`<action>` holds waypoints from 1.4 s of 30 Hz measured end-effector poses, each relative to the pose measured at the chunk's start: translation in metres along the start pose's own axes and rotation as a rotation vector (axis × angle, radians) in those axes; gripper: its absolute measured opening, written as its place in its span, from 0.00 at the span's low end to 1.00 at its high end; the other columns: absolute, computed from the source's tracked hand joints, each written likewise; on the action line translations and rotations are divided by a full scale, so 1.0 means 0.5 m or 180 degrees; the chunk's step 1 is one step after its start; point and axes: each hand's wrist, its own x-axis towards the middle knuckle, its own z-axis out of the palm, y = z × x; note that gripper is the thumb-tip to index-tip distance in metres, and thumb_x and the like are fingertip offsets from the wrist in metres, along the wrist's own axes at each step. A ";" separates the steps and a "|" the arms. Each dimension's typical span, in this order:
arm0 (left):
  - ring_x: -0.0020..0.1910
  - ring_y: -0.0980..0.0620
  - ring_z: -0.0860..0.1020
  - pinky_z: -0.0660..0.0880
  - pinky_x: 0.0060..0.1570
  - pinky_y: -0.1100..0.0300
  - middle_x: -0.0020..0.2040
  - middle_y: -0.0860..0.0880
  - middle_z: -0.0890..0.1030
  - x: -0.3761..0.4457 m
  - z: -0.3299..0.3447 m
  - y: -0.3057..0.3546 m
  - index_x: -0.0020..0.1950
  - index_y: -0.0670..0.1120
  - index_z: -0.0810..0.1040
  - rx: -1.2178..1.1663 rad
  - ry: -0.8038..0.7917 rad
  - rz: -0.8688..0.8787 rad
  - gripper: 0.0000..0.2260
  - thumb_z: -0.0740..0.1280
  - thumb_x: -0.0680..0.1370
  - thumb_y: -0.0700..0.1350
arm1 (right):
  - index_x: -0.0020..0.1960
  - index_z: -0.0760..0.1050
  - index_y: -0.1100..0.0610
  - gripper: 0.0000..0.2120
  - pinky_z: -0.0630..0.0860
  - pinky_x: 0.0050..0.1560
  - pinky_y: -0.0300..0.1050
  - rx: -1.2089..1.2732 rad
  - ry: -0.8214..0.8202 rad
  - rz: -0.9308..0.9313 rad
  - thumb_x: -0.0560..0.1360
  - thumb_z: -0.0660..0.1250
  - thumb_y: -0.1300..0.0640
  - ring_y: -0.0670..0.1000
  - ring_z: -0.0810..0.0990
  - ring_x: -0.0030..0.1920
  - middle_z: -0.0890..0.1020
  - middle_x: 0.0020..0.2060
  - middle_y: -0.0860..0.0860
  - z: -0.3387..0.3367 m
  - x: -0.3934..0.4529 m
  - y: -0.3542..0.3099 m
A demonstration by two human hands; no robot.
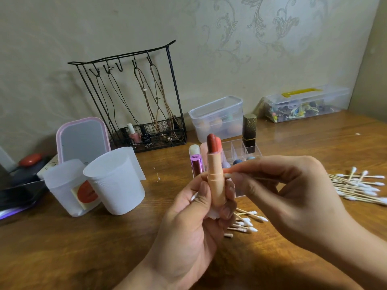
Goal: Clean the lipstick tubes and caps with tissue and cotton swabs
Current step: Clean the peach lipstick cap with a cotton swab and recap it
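I hold the peach plastic lipstick tube [216,181] upright in my left hand [188,222], fingers and thumb curled round its lower barrel; the dark red bullet stands extended above the collar. A scrap of white tissue [212,214] shows under the tube base, inside the same grip. My right hand [278,185] pinches a wooden-stemmed cotton swab [247,177] between thumb and fingertips, the stem lying roughly level. The swab's cotton tip touches the right side of the tube at the ridged collar.

All other positions are given from the held tube. Directly behind it stands a clear acrylic compartment organiser [240,151] on the brown wooden table [83,248]. A shiny purple lipstick with a pale bullet [195,162] stands upright just left of the tube, and a black-and-gold glitter lipstick case [249,130] stands upright behind and to the right. A loose pile of clean cotton swabs [360,186] lies well to the right. A smaller scatter of swabs [245,222] lies on the table below and behind the tube. Two translucent white plastic cups [114,183] stand well to the left.
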 end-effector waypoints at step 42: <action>0.31 0.54 0.73 0.70 0.34 0.63 0.35 0.45 0.79 0.002 0.004 0.002 0.47 0.46 0.85 0.0362 0.0095 0.0060 0.11 0.63 0.75 0.44 | 0.43 0.86 0.53 0.05 0.74 0.38 0.25 0.0091 -0.0144 0.0156 0.71 0.72 0.60 0.34 0.83 0.38 0.85 0.35 0.39 -0.001 -0.005 -0.005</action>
